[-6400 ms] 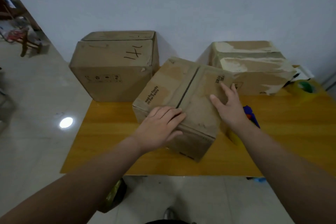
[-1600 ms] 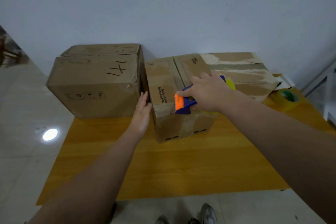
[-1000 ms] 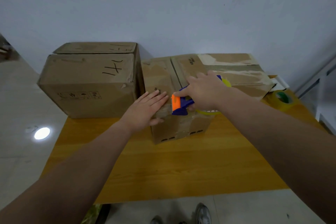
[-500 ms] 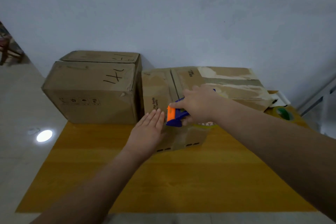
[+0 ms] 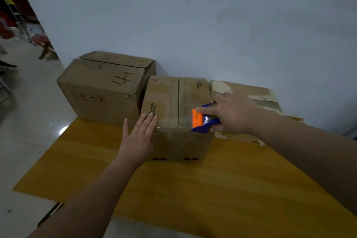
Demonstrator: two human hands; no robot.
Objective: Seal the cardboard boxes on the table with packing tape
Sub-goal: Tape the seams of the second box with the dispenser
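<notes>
A small cardboard box [image 5: 170, 100] stands in the middle of the yellow wooden table [image 5: 193, 185], its top flaps meeting at a dark centre seam. My right hand [image 5: 231, 114] grips a blue and orange tape dispenser [image 5: 201, 120], whose orange end rests at the box's near top edge beside the seam. My left hand [image 5: 139, 139] lies flat with fingers together against the box's near left corner. A bigger box marked in black pen [image 5: 104, 87] stands to the left. A worn box with torn paper [image 5: 251, 96] sits to the right, partly hidden by my right hand.
A pale wall rises right behind the boxes. The table's left and near edges drop to a light tiled floor [image 5: 29, 121]. A wooden stool and clutter [image 5: 44, 48] stand far left. Bare tabletop stretches in front of the boxes.
The view has shifted right and tilted. The dispenser's orange end now sits on the near top edge by the seam. My left hand has slid slightly down the box's left corner.
</notes>
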